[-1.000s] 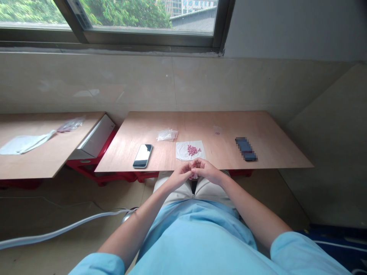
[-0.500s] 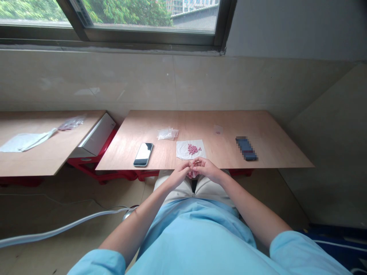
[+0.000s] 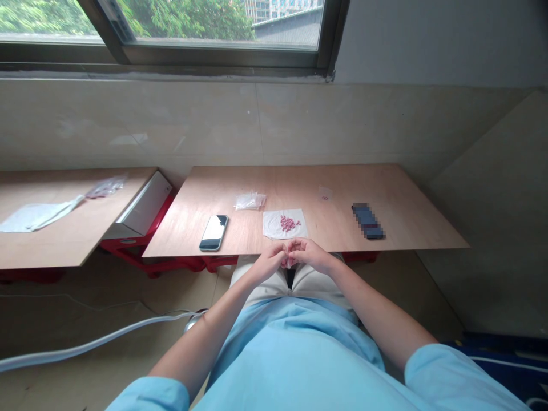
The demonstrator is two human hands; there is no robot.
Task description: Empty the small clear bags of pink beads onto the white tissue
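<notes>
My left hand (image 3: pixel 269 261) and my right hand (image 3: pixel 309 255) meet over my lap, just below the front edge of the wooden table (image 3: pixel 398 228). Both are closed in a pinch on a small clear plastic bag (image 3: pixel 290 262) held between them. Just beyond my fingers, several small pink pills (image 3: pixel 289 223) lie in a heap on a white sheet (image 3: pixel 273 227) on the table. A pile of clear small bags (image 3: pixel 249 200) lies farther back, to the left.
A phone (image 3: pixel 213 232) lies screen up left of the white sheet. A dark blurred object (image 3: pixel 367 221) lies at the right, a tiny bag (image 3: pixel 325 194) behind it. A second table (image 3: pixel 77 240) at left holds a white cloth (image 3: pixel 34 216). A white hose (image 3: pixel 94 342) crosses the floor.
Both hands stay together at the table's edge; the fingers have shifted slightly on the small bag. Nothing on the table has moved.
</notes>
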